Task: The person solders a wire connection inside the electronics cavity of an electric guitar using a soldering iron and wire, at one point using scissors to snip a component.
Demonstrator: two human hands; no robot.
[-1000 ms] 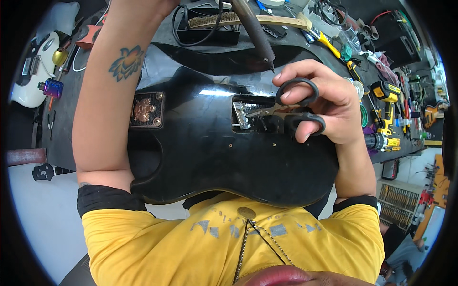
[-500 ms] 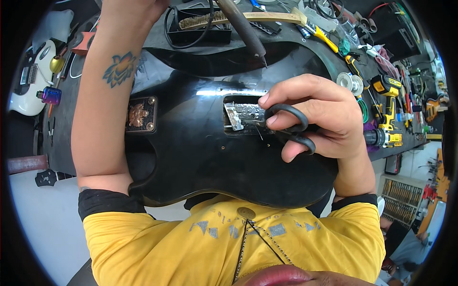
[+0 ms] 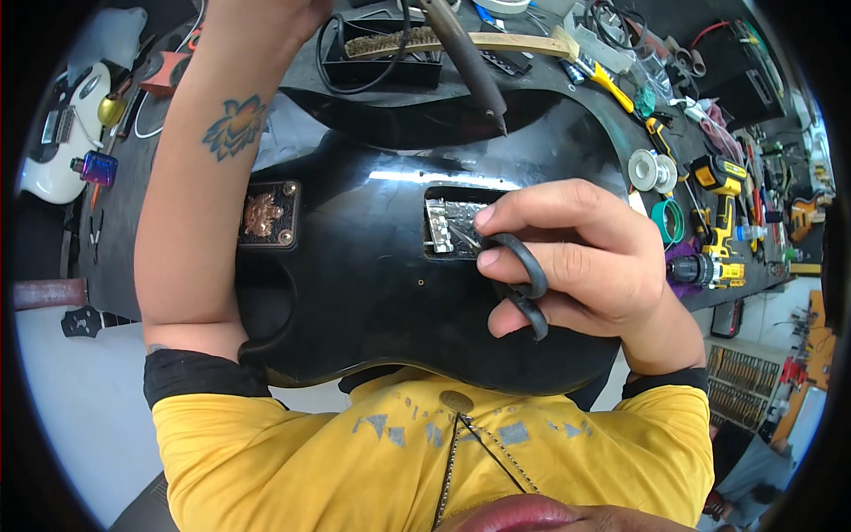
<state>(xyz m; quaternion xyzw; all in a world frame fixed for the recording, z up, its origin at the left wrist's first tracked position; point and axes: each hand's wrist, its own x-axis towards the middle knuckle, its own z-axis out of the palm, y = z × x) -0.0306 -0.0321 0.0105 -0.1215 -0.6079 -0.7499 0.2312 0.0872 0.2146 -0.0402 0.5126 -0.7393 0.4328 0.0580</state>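
Note:
A black electric guitar body [image 3: 372, 310] lies back up in front of me, partly against my yellow shirt. Its rectangular cavity [image 3: 433, 253] shows metal parts inside. My right hand [image 3: 585, 257] is closed on black-handled scissors [image 3: 523, 270], fingers through the loops. The thin metal tips reach down into the cavity; whether they touch anything there I cannot tell. My left hand [image 3: 297, 11] is cut off at the upper edge, its fingers out of sight. A dark tapered tool, which looks like a soldering iron [image 3: 470, 75], slants over the body's far edge.
Beyond the body lie a wooden-handled wire brush [image 3: 519, 41] on a black box [image 3: 386, 74], and a yellow-handled paintbrush [image 3: 607, 84]. At right are a wire spool [image 3: 651, 171], green tape [image 3: 667, 222] and yellow drills [image 3: 722, 208]. A white guitar [image 3: 66, 155] is at left.
My right hand has moved left and slightly down over the body, bringing the scissors' tips into the cavity. The whole view has shifted a little. My left arm keeps nearly the same pose.

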